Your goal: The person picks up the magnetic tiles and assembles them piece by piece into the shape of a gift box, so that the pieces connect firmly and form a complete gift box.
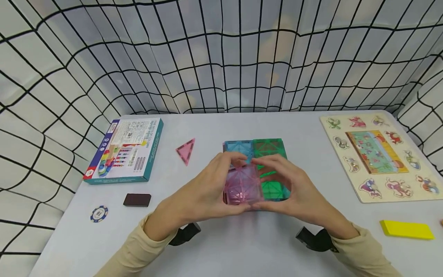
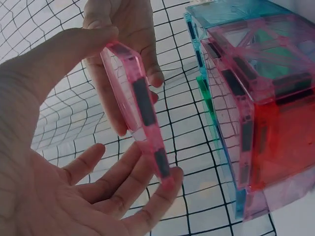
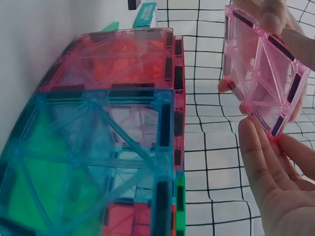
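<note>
Both hands hold a translucent pink square magnetic tile (image 1: 242,184) between thumbs and fingers. My left hand (image 1: 204,189) grips its left side, and my right hand (image 1: 297,188) holds its right side. The left wrist view shows the tile nearly edge-on, with dark magnets along its rim. Apart from it stands a boxy structure of magnetic tiles (image 3: 123,128). Its sides have blue, green, pink and red squares, including a blue tile (image 1: 238,147) and a green tile (image 1: 270,148). In the head view, hands and held tile hide part of the structure.
A loose pink triangular tile (image 1: 186,151), a boxed toy (image 1: 128,150), a dark brown block (image 1: 137,199) and a poker chip (image 1: 99,214) lie left. At right are a wooden picture puzzle board (image 1: 356,184) and a yellow block (image 1: 406,229). Black netting (image 1: 238,65) borders the table.
</note>
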`<action>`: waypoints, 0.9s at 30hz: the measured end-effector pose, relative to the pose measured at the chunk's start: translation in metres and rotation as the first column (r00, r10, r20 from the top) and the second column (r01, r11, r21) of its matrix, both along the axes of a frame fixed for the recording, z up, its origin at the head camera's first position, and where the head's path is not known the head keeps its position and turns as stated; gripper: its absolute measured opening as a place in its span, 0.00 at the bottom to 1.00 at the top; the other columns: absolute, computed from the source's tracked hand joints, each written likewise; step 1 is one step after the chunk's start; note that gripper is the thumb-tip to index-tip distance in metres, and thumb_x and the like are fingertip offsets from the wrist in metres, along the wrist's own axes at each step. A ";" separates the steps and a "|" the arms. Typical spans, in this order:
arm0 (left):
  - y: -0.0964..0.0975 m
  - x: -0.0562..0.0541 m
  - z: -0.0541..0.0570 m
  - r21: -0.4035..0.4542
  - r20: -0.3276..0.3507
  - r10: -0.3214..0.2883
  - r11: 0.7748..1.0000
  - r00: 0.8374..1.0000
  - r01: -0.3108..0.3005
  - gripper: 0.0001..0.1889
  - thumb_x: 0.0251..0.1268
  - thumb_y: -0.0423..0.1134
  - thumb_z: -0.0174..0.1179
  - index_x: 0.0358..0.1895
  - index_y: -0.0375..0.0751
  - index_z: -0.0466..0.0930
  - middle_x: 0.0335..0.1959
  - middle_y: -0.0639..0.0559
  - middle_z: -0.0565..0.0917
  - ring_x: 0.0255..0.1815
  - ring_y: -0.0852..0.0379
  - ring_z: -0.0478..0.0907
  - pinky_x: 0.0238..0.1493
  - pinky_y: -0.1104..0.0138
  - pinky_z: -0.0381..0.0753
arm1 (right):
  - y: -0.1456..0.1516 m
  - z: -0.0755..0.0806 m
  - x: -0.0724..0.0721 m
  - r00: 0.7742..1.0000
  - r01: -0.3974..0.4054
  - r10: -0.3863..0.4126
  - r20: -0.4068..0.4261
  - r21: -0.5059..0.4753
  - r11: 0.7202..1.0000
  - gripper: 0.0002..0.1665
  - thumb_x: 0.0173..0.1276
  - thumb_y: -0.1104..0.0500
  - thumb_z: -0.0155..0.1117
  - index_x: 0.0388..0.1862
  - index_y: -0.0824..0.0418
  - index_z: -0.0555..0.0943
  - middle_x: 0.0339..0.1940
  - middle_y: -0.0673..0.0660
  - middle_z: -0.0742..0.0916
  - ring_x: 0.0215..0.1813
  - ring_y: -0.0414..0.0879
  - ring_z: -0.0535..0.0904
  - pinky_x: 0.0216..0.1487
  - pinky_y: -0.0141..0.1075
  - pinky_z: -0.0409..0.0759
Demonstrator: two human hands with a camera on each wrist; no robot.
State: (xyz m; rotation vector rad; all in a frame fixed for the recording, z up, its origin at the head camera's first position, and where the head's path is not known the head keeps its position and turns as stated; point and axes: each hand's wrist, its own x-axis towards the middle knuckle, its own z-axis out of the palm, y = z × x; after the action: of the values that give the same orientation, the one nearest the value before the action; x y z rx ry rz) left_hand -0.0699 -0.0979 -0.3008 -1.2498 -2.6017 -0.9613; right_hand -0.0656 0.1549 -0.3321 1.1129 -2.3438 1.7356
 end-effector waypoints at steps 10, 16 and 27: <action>-0.002 -0.001 -0.007 0.044 0.061 -0.043 0.998 0.997 0.040 0.45 0.48 0.40 0.84 0.67 0.32 0.65 0.63 0.43 0.74 0.59 0.52 0.73 0.58 0.60 0.81 | 0.014 0.005 0.000 0.984 0.087 -0.041 -0.175 0.260 0.962 0.50 0.50 0.62 0.89 0.73 0.58 0.76 0.64 0.50 0.77 0.62 0.46 0.78 0.62 0.33 0.79; 0.002 -0.002 -0.015 0.090 0.027 -0.063 0.994 0.998 0.060 0.48 0.45 0.43 0.87 0.66 0.34 0.64 0.62 0.44 0.73 0.59 0.51 0.73 0.59 0.59 0.81 | 0.022 0.008 -0.002 0.965 0.145 -0.048 -0.257 0.375 0.916 0.51 0.47 0.56 0.91 0.71 0.58 0.77 0.62 0.48 0.77 0.60 0.47 0.77 0.63 0.25 0.73; -0.034 -0.008 -0.051 0.087 0.543 0.121 0.976 0.831 -0.199 0.66 0.48 0.45 0.85 0.84 0.42 0.45 0.79 0.44 0.58 0.80 0.42 0.62 0.74 0.50 0.71 | 0.053 -0.012 -0.023 0.951 0.235 -0.111 -0.290 0.439 0.867 0.47 0.40 0.53 0.93 0.62 0.55 0.82 0.59 0.49 0.77 0.63 0.46 0.67 0.57 0.35 0.70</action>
State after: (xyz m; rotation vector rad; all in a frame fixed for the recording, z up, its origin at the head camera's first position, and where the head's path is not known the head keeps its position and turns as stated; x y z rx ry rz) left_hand -0.0780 -0.1318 -0.3520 -0.7874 -2.8971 -1.6222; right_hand -0.0889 0.2082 -0.3440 1.0459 -2.6593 0.9167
